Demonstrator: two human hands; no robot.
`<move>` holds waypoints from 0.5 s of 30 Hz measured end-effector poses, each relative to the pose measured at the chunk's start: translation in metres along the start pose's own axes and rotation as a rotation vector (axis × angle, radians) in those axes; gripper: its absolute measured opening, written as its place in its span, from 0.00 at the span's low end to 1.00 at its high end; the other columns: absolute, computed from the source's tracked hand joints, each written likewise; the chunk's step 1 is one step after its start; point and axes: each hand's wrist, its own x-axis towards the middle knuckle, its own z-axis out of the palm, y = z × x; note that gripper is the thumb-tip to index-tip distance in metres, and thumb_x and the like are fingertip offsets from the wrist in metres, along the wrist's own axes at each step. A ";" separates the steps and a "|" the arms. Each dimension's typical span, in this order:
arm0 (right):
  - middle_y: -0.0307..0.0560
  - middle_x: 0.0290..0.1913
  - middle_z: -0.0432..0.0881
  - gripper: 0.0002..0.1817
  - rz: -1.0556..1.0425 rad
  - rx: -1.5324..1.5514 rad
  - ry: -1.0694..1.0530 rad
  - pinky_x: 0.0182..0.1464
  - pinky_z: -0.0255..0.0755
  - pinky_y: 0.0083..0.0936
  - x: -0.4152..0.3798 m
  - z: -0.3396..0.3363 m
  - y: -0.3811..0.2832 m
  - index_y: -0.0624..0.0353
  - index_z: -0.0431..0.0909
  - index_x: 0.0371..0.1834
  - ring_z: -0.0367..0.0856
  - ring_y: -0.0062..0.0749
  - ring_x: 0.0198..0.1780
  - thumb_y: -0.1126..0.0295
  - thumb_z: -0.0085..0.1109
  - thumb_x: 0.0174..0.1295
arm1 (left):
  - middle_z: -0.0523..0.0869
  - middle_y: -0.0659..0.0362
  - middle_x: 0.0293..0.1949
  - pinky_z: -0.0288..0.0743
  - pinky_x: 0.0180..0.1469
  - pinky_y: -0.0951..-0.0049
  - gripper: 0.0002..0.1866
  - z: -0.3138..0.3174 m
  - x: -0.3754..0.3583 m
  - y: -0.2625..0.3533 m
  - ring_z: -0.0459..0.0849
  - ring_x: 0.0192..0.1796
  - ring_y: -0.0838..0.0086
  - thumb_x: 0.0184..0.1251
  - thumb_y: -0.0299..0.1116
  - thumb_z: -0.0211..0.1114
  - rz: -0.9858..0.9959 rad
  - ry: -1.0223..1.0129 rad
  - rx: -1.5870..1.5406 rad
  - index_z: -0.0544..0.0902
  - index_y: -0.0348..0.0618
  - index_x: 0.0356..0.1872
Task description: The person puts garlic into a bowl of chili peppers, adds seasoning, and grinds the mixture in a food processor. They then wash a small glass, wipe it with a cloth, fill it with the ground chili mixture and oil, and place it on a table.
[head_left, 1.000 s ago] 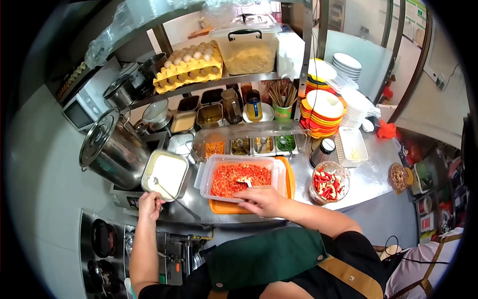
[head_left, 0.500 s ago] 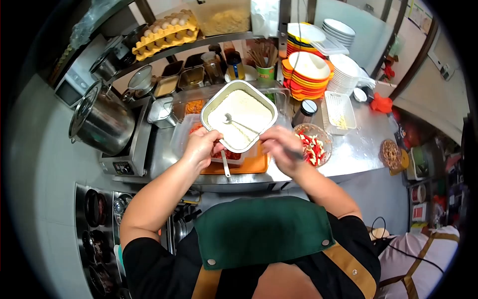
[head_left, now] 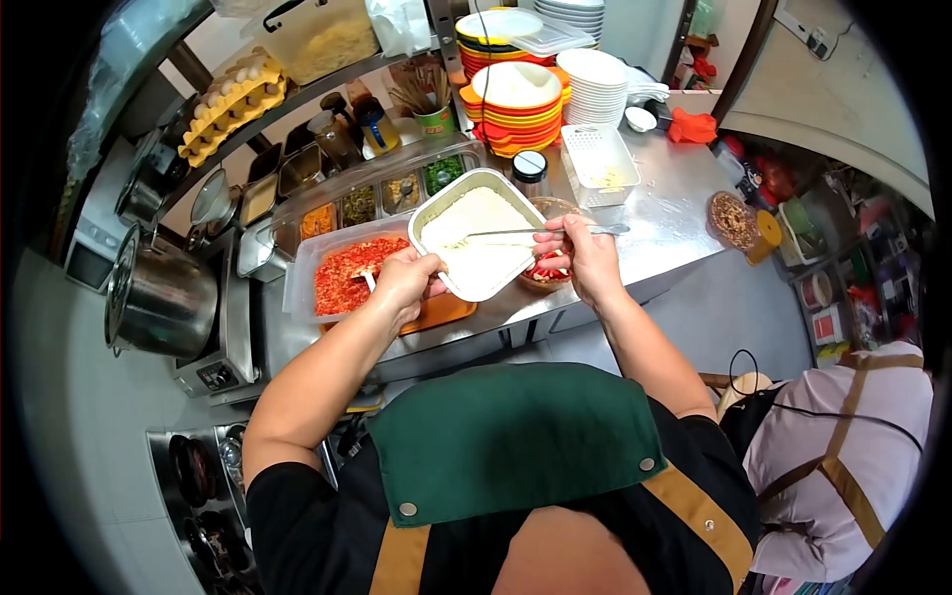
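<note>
A white-rimmed metal container (head_left: 478, 280) with pale granular contents is tilted in the air, and my left hand (head_left: 409, 280) is closed on its left edge. My right hand (head_left: 583, 260) is closed around the handle of a metal spoon (head_left: 508, 232), whose bowl end lies in the pale contents. Beneath the container's right side is a glass bowl (head_left: 543, 282) with red and pale pieces, partly hidden. To the left of my left hand sits a clear tub of chopped red food (head_left: 342, 273) with a white handle sticking out, beside an orange board (head_left: 443, 311).
A compartment tray (head_left: 359, 206), a dark-lidded jar (head_left: 530, 171), stacked orange bowls (head_left: 516, 104) and a white basket (head_left: 601, 167) stand behind. A large pot (head_left: 164, 290) is at left. Another person (head_left: 843, 446) is at lower right.
The view has swung right, uncovering the red tub and compartment tray. The spoon has turned from slanting to nearly level, and its handle now extends right past my right hand.
</note>
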 end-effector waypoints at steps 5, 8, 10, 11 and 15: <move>0.54 0.31 0.78 0.17 -0.063 -0.026 0.062 0.27 0.76 0.20 -0.001 -0.016 -0.015 0.70 0.70 0.36 0.79 0.29 0.30 0.62 0.41 0.63 | 0.80 0.56 0.27 0.73 0.21 0.88 0.03 0.017 0.011 -0.003 0.78 0.21 0.79 0.52 0.21 0.54 -0.020 -0.014 -0.094 0.74 0.36 0.28; 0.55 0.31 0.78 0.16 -0.126 0.003 0.096 0.25 0.77 0.19 -0.002 -0.024 -0.028 0.70 0.69 0.36 0.79 0.29 0.29 0.63 0.41 0.63 | 0.80 0.56 0.27 0.73 0.21 0.89 0.03 0.019 0.020 -0.004 0.78 0.21 0.79 0.54 0.22 0.53 -0.021 -0.010 -0.111 0.74 0.35 0.29; 0.55 0.30 0.78 0.16 -0.167 0.010 0.133 0.26 0.77 0.19 -0.008 -0.029 -0.042 0.69 0.69 0.35 0.79 0.29 0.29 0.64 0.41 0.63 | 0.80 0.56 0.26 0.73 0.20 0.90 0.03 0.015 0.024 -0.001 0.78 0.21 0.79 0.55 0.23 0.53 0.013 0.025 -0.122 0.74 0.35 0.29; 0.55 0.30 0.78 0.16 -0.184 -0.006 0.164 0.26 0.77 0.20 -0.010 -0.035 -0.047 0.69 0.69 0.35 0.79 0.30 0.29 0.64 0.41 0.63 | 0.80 0.56 0.27 0.73 0.19 0.90 0.03 0.009 0.029 -0.001 0.79 0.21 0.80 0.56 0.23 0.52 -0.005 0.017 -0.133 0.74 0.35 0.30; 0.57 0.32 0.78 0.16 -0.232 -0.068 0.256 0.26 0.77 0.20 -0.023 -0.065 -0.054 0.69 0.69 0.36 0.79 0.31 0.30 0.63 0.40 0.63 | 0.81 0.55 0.29 0.74 0.20 0.90 0.06 -0.013 0.027 0.005 0.80 0.23 0.79 0.54 0.22 0.53 0.095 0.087 -0.106 0.75 0.34 0.33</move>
